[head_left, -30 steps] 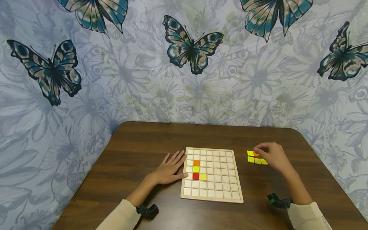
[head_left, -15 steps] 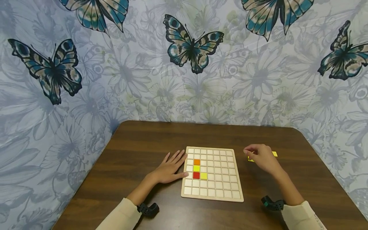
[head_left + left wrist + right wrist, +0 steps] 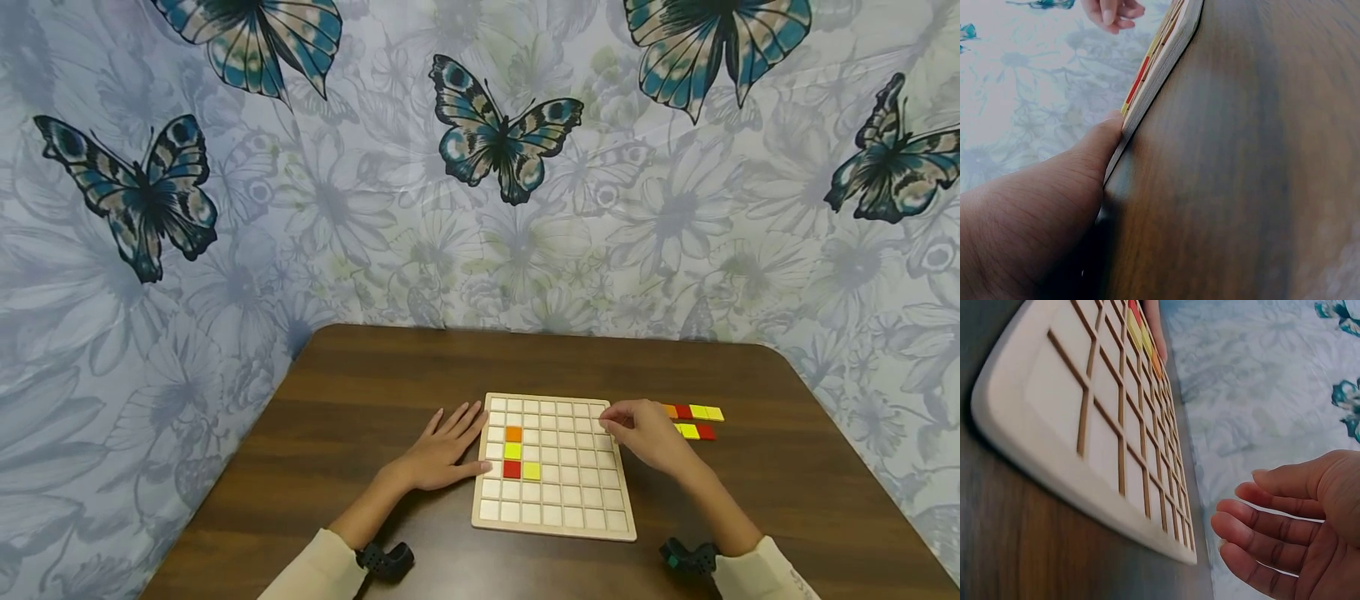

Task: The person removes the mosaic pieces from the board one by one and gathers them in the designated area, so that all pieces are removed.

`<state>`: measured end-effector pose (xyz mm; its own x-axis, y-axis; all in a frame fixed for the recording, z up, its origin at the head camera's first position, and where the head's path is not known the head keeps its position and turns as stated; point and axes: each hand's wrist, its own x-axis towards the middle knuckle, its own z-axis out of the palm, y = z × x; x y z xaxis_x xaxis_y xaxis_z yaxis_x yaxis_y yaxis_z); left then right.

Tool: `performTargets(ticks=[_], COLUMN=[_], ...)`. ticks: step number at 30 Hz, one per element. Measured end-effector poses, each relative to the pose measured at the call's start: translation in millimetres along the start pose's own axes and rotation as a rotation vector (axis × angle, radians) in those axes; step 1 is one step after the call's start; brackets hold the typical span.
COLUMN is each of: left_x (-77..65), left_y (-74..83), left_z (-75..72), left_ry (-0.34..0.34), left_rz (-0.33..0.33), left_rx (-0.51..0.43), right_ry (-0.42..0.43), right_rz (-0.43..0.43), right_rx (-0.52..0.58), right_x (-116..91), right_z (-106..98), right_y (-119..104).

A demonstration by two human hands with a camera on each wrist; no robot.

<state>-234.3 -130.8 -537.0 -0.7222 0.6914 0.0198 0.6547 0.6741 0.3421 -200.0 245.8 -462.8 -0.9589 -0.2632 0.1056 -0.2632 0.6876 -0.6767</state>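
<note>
A pale wooden grid board (image 3: 572, 480) lies on the table. Toward its left side sit an orange tile (image 3: 513, 434), a yellow tile (image 3: 512, 451) below it and a red tile (image 3: 512, 469) under that, with another yellow tile (image 3: 531, 472) right of the red. My left hand (image 3: 435, 454) rests spread at the board's left edge, thumb over the rim. At the board's upper right edge hovers my right hand (image 3: 648, 433), thumb and index finger brought together. In the right wrist view its fingers (image 3: 1260, 537) bend loosely; I cannot tell whether a tile is between the fingertips.
Right of the board lie two rows of loose tiles, with a red tile (image 3: 683, 412) in the upper row and a red tile (image 3: 707, 432) ending the lower; my right hand partly covers them. A butterfly-print cloth (image 3: 480, 275) hangs behind the table (image 3: 390, 358).
My right hand has moved left from the loose tiles to the board's right edge, uncovering more of the rows. The left hand and the tiles on the board stay put.
</note>
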Motion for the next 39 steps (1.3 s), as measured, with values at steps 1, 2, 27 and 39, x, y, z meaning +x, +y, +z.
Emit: performTargets(ticks=[1, 2, 27, 39], left_x=[-0.6, -1.1, -1.6, -0.8], left_y=[0.6, 1.4, 6.3, 3.3], left_z=[-0.7, -1.9, -4.7, -2.6], left_ry=[0.003, 0.006, -0.038, -0.016], left_rz=[0.003, 0.006, -0.036, -0.016], left_rx=[-0.003, -0.006, 0.027, 0.004], right_ry=[-0.008, -0.014, -0.090, -0.110], right_rz=[-0.010, -0.019, -0.177, -0.204], right_rx=[0.000, -0.001, -0.094, -0.076], right_x=[1.7, 3.4, 15.6, 16.3], right_z=[1.9, 3.8, 43.3, 62.5], right_y=[-1.6, -2.7, -37.9, -44.7])
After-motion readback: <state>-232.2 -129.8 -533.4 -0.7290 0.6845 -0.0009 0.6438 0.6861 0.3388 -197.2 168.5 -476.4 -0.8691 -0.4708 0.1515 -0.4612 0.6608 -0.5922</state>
